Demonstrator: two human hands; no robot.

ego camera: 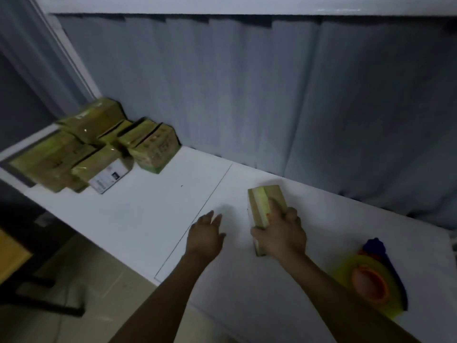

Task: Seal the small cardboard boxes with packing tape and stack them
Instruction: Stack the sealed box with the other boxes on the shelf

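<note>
A small cardboard box (262, 203) with a strip of yellowish tape along its top lies on the white table (153, 219). My right hand (280, 231) grips its near end, thumb on the left side and fingers over the top. To the left of the box my left hand (206, 235) hovers over the table, fingers spread, holding nothing. A pile of several taped boxes (99, 147) stands at the far left of the table. The tape dispenser (373, 280), blue with an orange core and a yellow roll, lies on the table at the right.
A grey curtain (272, 95) hangs right behind the table. The table's front edge runs diagonally at the left, with tiled floor (81, 280) and a dark piece of furniture (22, 256) below it. A thin seam (197, 216) crosses the tabletop.
</note>
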